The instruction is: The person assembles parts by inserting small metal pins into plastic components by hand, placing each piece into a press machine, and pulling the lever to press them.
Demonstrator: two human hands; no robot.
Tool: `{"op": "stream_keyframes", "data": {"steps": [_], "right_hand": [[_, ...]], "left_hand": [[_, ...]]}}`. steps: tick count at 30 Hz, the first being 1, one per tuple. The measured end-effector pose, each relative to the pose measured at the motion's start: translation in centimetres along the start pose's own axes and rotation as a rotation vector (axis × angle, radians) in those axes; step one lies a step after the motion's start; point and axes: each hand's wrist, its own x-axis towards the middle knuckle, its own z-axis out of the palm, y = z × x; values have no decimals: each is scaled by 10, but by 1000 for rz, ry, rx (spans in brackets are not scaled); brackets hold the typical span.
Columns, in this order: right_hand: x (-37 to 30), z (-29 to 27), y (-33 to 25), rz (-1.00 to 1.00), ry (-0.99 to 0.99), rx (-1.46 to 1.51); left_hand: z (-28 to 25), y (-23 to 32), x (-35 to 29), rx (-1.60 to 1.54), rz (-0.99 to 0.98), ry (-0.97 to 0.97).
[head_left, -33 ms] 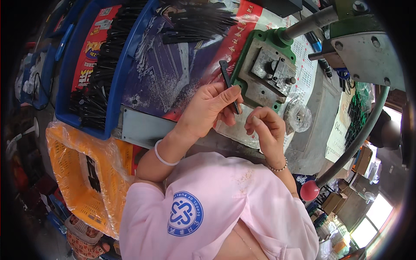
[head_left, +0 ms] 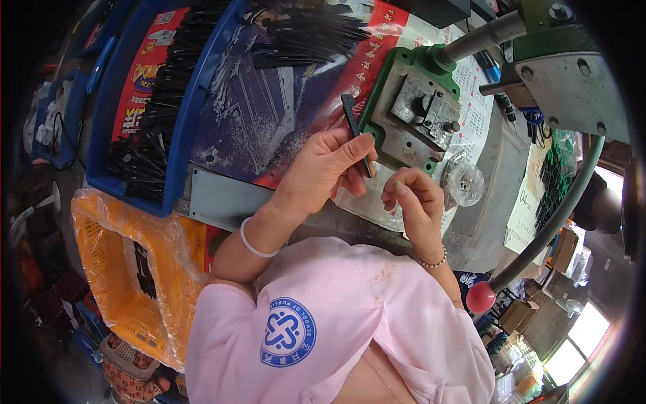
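Observation:
My left hand [head_left: 323, 167] pinches a slim black plastic strip [head_left: 351, 120] between thumb and fingers. The strip stands at a slant, its rounded end with a small hole pointing away from me. Close to its lower end is my right hand [head_left: 420, 200], apart from it, with thumb and fingers curled together. Whatever those fingertips may hold is too small or hidden to tell. Just beyond both hands sits a green press base [head_left: 381, 111] with a bolted metal fixture [head_left: 412, 101] on it. A clear plastic dish or bag [head_left: 465, 184] with small bits lies beside my right hand.
Similar black strips [head_left: 309, 40] lie piled at the back, and more fill a blue tray [head_left: 180, 165] on the left. A yellow basket [head_left: 101, 273] lined with clear plastic stands near left. At right, a long press lever [head_left: 555, 239] ends in a red knob [head_left: 481, 296].

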Motion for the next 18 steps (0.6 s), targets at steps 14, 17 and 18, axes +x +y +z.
{"op": "stream_keyframes", "data": {"steps": [14,17,18], "right_hand": [[1,-3,31,50,-139,-360],[0,2,30,21,-185,-450],[0,3,33,30,-204,-438]], "left_hand": [[-52,44,-12,1474,407,439],[-71,48,-16,1723,399,541],[-76,47,-14,1761,331,548]]}}
